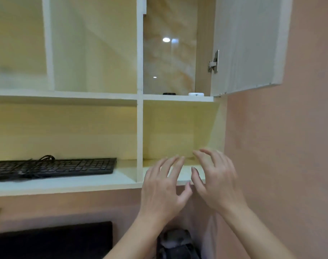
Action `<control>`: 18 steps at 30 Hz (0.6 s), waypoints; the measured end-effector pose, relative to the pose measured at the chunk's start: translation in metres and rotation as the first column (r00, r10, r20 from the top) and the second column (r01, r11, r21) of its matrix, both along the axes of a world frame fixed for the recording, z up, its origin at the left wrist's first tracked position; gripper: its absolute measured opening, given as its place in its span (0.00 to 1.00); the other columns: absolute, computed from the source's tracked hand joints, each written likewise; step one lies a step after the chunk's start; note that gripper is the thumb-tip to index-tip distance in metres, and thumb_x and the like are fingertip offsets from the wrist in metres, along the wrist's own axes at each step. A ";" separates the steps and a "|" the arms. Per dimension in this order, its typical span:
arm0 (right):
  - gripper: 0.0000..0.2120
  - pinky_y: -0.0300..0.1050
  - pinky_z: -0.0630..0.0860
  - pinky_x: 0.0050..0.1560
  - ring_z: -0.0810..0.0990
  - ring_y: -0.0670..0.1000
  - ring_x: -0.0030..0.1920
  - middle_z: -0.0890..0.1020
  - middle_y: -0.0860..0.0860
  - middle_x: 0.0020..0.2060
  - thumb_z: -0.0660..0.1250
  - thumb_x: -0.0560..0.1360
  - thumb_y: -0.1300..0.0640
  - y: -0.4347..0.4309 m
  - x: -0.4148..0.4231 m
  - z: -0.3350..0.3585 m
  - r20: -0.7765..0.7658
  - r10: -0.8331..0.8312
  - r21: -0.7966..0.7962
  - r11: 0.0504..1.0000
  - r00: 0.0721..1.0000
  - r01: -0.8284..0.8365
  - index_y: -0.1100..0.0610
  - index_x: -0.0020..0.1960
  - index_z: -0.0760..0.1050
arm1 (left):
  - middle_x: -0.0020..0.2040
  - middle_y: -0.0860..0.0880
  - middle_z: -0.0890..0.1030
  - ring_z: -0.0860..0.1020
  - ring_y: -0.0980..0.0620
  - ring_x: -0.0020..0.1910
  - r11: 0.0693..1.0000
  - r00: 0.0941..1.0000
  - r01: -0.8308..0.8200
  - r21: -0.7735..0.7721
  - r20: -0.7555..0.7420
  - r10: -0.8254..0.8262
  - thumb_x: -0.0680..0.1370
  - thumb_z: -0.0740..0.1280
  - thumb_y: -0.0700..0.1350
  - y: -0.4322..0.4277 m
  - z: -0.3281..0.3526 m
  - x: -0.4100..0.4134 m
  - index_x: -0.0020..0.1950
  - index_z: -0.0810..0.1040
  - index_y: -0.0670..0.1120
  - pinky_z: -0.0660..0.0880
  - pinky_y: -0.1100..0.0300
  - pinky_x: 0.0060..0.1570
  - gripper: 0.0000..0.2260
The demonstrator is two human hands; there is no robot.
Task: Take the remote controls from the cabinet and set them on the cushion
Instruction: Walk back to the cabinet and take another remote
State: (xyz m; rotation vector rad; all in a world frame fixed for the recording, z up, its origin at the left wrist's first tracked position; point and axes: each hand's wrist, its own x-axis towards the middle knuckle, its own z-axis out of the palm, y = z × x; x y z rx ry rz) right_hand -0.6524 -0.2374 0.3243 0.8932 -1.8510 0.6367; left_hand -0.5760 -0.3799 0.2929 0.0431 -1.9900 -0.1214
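Observation:
Two remote controls lie on the upper right cabinet shelf (178, 98): a black remote (169, 93) and a white remote (196, 94), only their front ends showing over the shelf edge. The cabinet door (247, 43) stands swung open to the right. My left hand (164, 187) and my right hand (213, 176) are raised side by side in front of the lower right compartment, well below the remotes. Both have their fingers spread and loosely bent, and neither holds anything. No cushion is in view.
A black keyboard (53, 166) with a coiled cable lies on the lower left shelf. The upper left compartments hold nothing visible. A pink wall (281, 146) runs along the right. A dark screen (51, 240) and a dark object (176, 242) sit below.

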 end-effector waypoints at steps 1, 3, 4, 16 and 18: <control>0.20 0.54 0.75 0.58 0.79 0.57 0.58 0.80 0.53 0.58 0.62 0.73 0.49 0.000 0.000 0.014 -0.037 0.009 -0.019 1.000 0.999 -0.010 0.54 0.63 0.77 | 0.67 0.53 0.79 0.77 0.48 0.65 1.000 1.000 0.000 -0.013 -0.030 0.000 0.73 0.66 0.57 -0.003 0.014 0.000 0.70 0.77 0.51 0.75 0.50 0.63 0.26; 0.20 0.54 0.75 0.58 0.79 0.57 0.59 0.80 0.53 0.59 0.61 0.74 0.49 -0.001 -0.001 0.042 -0.112 0.020 -0.052 0.998 0.994 -0.026 0.54 0.63 0.77 | 0.68 0.54 0.79 0.77 0.48 0.65 0.999 0.995 -0.017 -0.042 -0.102 0.012 0.72 0.66 0.57 -0.009 0.043 -0.001 0.71 0.76 0.51 0.73 0.52 0.64 0.27; 0.20 0.54 0.75 0.59 0.79 0.56 0.59 0.79 0.52 0.59 0.61 0.74 0.49 0.000 -0.001 0.055 -0.141 0.024 -0.063 0.997 0.990 -0.033 0.54 0.63 0.77 | 0.68 0.54 0.79 0.76 0.48 0.66 0.998 0.990 -0.033 -0.060 -0.140 0.024 0.72 0.66 0.57 -0.012 0.058 -0.001 0.71 0.76 0.52 0.72 0.53 0.64 0.27; 0.20 0.51 0.76 0.54 0.78 0.55 0.55 0.79 0.52 0.56 0.60 0.74 0.48 -0.027 -0.029 0.157 -0.244 0.075 -0.004 0.997 0.967 -0.079 0.54 0.62 0.76 | 0.67 0.48 0.79 0.77 0.42 0.65 0.911 0.933 -0.271 -0.310 -0.319 0.168 0.74 0.66 0.55 -0.066 0.162 -0.022 0.70 0.77 0.48 0.75 0.45 0.63 0.26; 0.19 0.50 0.76 0.51 0.78 0.54 0.52 0.78 0.51 0.54 0.59 0.75 0.47 -0.035 -0.035 0.170 -0.216 0.108 0.026 0.994 0.970 -0.105 0.53 0.61 0.75 | 0.69 0.47 0.78 0.76 0.42 0.68 0.896 0.923 -0.293 -0.334 -0.345 0.173 0.74 0.65 0.55 -0.078 0.174 -0.025 0.71 0.77 0.48 0.74 0.45 0.65 0.26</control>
